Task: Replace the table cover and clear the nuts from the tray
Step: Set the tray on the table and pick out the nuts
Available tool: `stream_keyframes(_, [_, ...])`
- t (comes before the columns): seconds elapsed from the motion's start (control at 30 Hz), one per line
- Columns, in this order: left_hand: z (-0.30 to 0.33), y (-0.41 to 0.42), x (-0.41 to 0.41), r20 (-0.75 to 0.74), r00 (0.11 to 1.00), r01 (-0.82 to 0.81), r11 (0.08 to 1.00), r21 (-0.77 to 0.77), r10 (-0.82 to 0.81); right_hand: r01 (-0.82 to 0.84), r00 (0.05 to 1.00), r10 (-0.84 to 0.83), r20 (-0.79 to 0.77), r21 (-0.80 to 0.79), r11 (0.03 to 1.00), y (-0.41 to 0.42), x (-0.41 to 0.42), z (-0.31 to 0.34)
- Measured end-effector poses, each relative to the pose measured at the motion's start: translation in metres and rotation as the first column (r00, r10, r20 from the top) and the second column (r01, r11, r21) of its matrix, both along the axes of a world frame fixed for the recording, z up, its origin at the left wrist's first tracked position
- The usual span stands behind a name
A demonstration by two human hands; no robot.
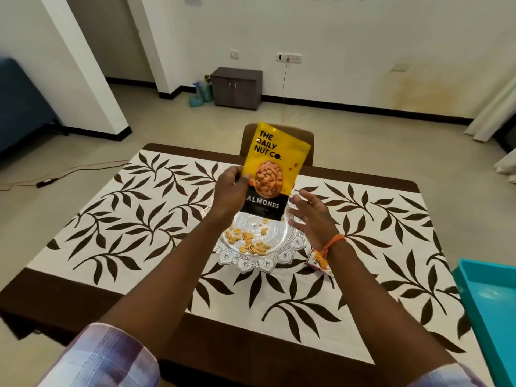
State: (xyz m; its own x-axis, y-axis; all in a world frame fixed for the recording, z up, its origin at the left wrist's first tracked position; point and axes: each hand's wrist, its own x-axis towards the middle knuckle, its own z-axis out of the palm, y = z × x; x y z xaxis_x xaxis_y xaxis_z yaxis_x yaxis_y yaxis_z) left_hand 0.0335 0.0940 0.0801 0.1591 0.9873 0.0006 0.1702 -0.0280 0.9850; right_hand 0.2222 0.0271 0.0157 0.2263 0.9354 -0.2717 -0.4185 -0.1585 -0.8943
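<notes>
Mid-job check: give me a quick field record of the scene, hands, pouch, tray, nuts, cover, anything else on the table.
left hand: grips almond pouch by its left edge, upright above the tray
right hand: open, beside the pouch's lower corner, holds nothing
glass tray: on the table, centre
nuts: scattered in tray's left part
table cover: leaf-patterned, spread flat
small packet: right of the tray, partly hidden by wrist
teal tray: right edge

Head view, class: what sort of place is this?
Probably a home dining room: a table with a leaf-print cover, a wooden chair pushed in behind it, and a small cabinet against the wall.
</notes>
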Motion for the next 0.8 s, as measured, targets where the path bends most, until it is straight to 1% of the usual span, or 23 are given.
stream_keyframes(0.03, [-0.002, -0.006, 0.006, 0.013, 0.999, 0.035, 0.999, -0.028, -0.035, -0.007, 0.998, 0.008, -0.067, 0.015, 1.000, -0.002, 0.000, 0.003])
stream_keyframes(0.07, [-0.005, -0.012, 0.012, 0.013, 0.998, 0.068, 0.996, -0.050, -0.068, -0.007, 0.995, 0.010, -0.098, 0.026, 1.000, -0.004, 0.001, 0.004])
stream_keyframes(0.17, [-0.023, -0.027, 0.034, 0.021, 0.989, 0.146, 0.980, -0.138, -0.145, 0.038, 0.996, -0.035, -0.081, 0.033, 0.999, -0.015, 0.014, -0.002])
stream_keyframes(0.2, [-0.031, -0.030, 0.041, 0.002, 0.986, 0.166, 0.975, -0.148, -0.168, 0.054, 0.997, -0.053, -0.063, 0.022, 0.998, -0.022, 0.021, -0.005])
stream_keyframes(0.27, [-0.047, -0.035, 0.053, -0.110, 0.972, 0.193, 0.974, -0.118, -0.206, 0.132, 0.990, -0.133, -0.043, -0.016, 0.991, -0.040, 0.040, -0.013])
stream_keyframes(0.37, [-0.073, -0.043, 0.067, -0.273, 0.937, 0.218, 0.976, -0.024, -0.217, 0.279, 0.960, -0.279, 0.013, -0.075, 0.957, -0.071, 0.081, -0.038])
stream_keyframes(0.47, [-0.097, -0.051, 0.077, -0.490, 0.846, 0.300, 0.948, 0.110, -0.211, 0.404, 0.915, -0.392, 0.099, -0.198, 0.893, -0.103, 0.117, -0.076])
stream_keyframes(0.5, [-0.105, -0.053, 0.080, -0.551, 0.809, 0.328, 0.935, 0.133, -0.206, 0.432, 0.902, -0.412, 0.129, -0.243, 0.869, -0.111, 0.127, -0.092])
stream_keyframes(0.57, [-0.116, -0.058, 0.084, -0.647, 0.738, 0.360, 0.923, 0.136, -0.193, 0.464, 0.885, -0.417, 0.210, -0.314, 0.828, -0.124, 0.140, -0.126])
stream_keyframes(0.7, [-0.126, -0.065, 0.091, -0.734, 0.646, 0.414, 0.904, 0.104, -0.211, 0.465, 0.876, -0.318, 0.361, -0.460, 0.757, -0.143, 0.144, -0.179])
stream_keyframes(0.73, [-0.126, -0.065, 0.090, -0.750, 0.629, 0.423, 0.899, 0.110, -0.204, 0.467, 0.868, -0.281, 0.410, -0.477, 0.745, -0.144, 0.140, -0.180])
stream_keyframes(0.8, [-0.129, -0.064, 0.089, -0.753, 0.625, 0.433, 0.893, 0.118, -0.204, 0.516, 0.831, -0.269, 0.488, -0.492, 0.701, -0.144, 0.136, -0.183])
